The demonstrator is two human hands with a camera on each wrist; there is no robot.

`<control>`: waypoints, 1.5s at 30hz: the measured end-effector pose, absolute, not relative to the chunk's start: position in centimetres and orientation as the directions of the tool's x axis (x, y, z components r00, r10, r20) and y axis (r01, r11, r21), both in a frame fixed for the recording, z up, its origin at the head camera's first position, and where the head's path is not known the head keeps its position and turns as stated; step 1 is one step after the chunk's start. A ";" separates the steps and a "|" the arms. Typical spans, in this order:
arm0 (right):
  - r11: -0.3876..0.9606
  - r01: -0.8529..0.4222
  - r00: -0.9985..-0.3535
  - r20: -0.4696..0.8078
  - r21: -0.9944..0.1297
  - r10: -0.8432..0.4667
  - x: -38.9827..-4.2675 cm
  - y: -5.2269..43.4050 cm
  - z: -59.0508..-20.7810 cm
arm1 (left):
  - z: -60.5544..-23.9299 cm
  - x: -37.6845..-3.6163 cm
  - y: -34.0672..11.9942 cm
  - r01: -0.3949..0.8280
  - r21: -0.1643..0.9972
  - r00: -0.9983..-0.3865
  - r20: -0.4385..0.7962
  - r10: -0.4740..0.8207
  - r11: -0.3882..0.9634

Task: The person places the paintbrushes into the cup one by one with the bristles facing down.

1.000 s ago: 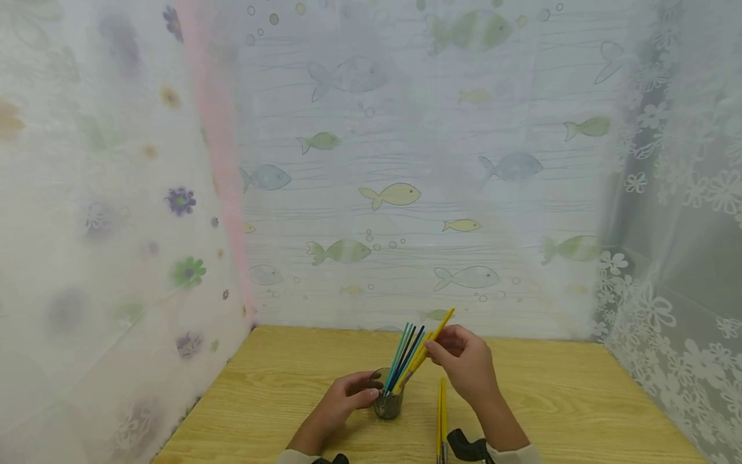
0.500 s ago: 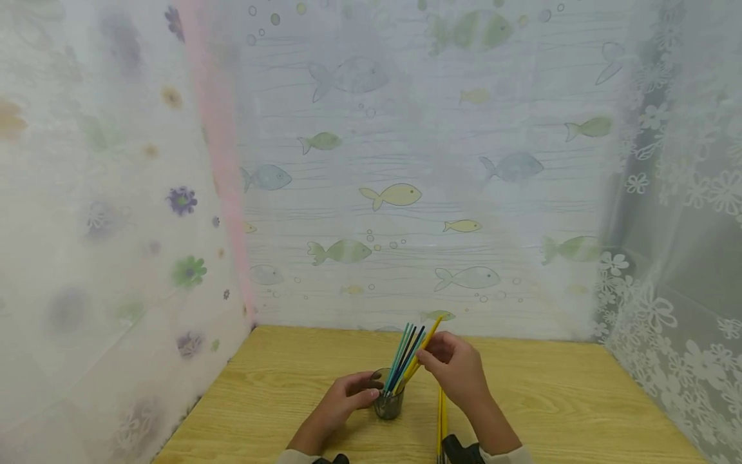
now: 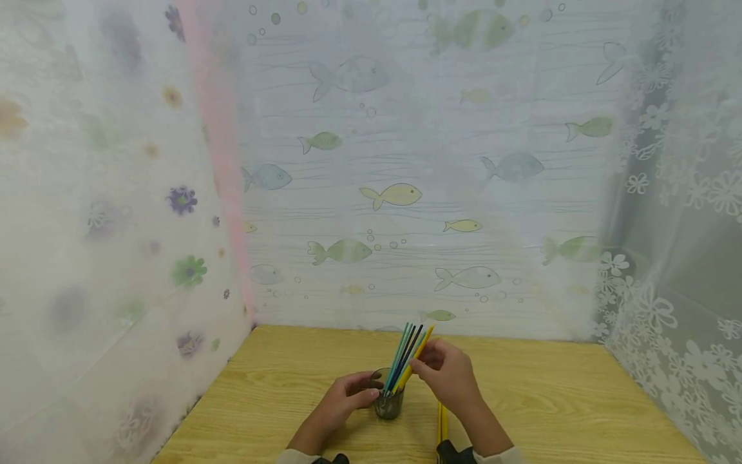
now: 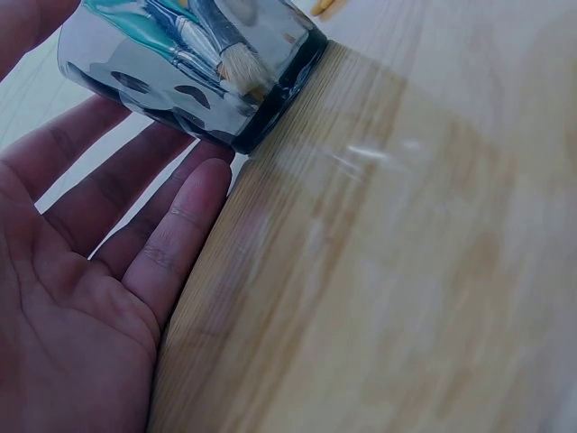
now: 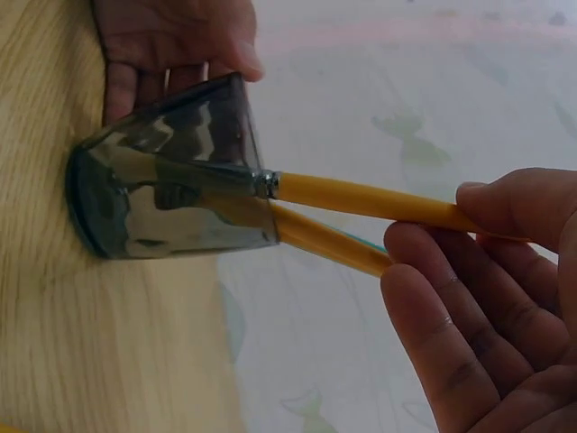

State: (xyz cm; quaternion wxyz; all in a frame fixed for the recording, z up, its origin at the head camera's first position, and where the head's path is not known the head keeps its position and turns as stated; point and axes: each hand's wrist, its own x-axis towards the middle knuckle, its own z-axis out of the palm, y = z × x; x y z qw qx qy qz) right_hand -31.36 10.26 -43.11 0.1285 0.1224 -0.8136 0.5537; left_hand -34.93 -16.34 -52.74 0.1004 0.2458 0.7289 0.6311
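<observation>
A smoky see-through glass [image 3: 390, 408] stands on the table with several teal and dark blue paintbrushes [image 3: 401, 357] leaning in it, handles up. My left hand [image 3: 346, 401] holds the glass from the left, thumb at the rim and fingers behind. Bristles [image 4: 242, 70] show through the wall in the left wrist view. My right hand [image 3: 449, 375] pinches a yellow paintbrush [image 5: 361, 197] by the upper handle between thumb and fingers. Its metal collar is at the rim and its bristle end inside the glass. Another yellow handle [image 5: 329, 245] leans in the glass just beside it.
Yellow paintbrushes [image 3: 442, 422] lie on the wood-grain table [image 3: 278, 386] to the right of the glass, partly hidden by the right wrist's black mount [image 3: 455, 453]. A fish-print curtain [image 3: 400, 258] hangs behind the table, with flowered sheets at both sides.
My right hand has moved down and left with the yellow paintbrush, which has sunk lower into the glass. The left hand and the glass have stayed in place.
</observation>
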 end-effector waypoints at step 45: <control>0.400 -0.178 -0.983 0.176 -0.899 -0.043 -32.3 11.8 -44.1 | -52.5 -35.0 -16.6 0.292 0.949 -0.800 0.172 0.574 0.122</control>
